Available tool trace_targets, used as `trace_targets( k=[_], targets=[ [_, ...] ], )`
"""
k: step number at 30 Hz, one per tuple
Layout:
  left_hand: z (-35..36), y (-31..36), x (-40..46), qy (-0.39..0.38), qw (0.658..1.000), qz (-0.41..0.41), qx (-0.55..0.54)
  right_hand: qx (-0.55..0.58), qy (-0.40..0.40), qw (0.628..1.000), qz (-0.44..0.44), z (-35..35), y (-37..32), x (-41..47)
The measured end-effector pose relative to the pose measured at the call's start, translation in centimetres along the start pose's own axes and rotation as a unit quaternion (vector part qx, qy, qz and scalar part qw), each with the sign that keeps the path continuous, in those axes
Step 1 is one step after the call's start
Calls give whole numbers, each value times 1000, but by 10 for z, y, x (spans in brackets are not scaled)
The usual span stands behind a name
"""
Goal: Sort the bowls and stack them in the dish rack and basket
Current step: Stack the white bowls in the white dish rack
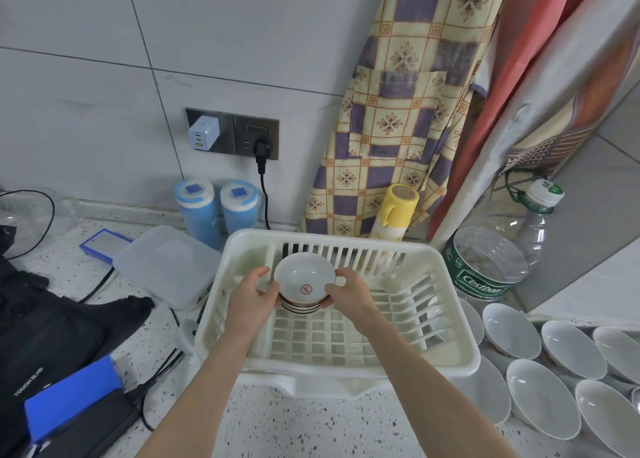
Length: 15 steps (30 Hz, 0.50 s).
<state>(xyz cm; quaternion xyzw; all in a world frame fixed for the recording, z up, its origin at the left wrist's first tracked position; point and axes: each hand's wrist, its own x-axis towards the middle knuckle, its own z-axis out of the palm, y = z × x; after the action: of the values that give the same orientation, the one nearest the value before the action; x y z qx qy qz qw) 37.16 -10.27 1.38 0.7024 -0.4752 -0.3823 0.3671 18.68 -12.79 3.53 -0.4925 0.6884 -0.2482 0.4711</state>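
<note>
**Small bowls held over the dish rack**

Much here is only half seen. The stack of small bowls shows its top bowl clearly, with a red mark inside, but below it only brown-banded rims peek out, and I cannot count them for certain. Both palms are hidden behind the backs of the hands. The white bowls on the table to the right run off the frame edge, and some are partly hidden behind the rack's wall. The big water bottle lies behind the rack's right corner. The dark bag at the left is cut off too.

The stack sits in the back left part of the cream plastic dish rack, tilted, its mouth turned up and toward the person, its axis leaning back toward the slotted rear wall. Whether it touches the rack floor I cannot tell.

The left hand cups the stack's left side, fingers curled round the rims. The right hand grips the right side, thumb over the top rim.

Behind the rack stand two blue canisters, a yellow spray can and a hanging checked apron. A clear lidded box lies just left of the rack.
</note>
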Motion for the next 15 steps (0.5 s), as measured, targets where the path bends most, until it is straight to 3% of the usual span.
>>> trace_targets(
  k=[8,15],
  targets=[
    [0,1,0,30,997,-43,49,17,-14,997,69,-3,8,-2],
    [4,0,0,-45,992,-39,115,135,-78,978,140,-3,18,-4]
  ],
)
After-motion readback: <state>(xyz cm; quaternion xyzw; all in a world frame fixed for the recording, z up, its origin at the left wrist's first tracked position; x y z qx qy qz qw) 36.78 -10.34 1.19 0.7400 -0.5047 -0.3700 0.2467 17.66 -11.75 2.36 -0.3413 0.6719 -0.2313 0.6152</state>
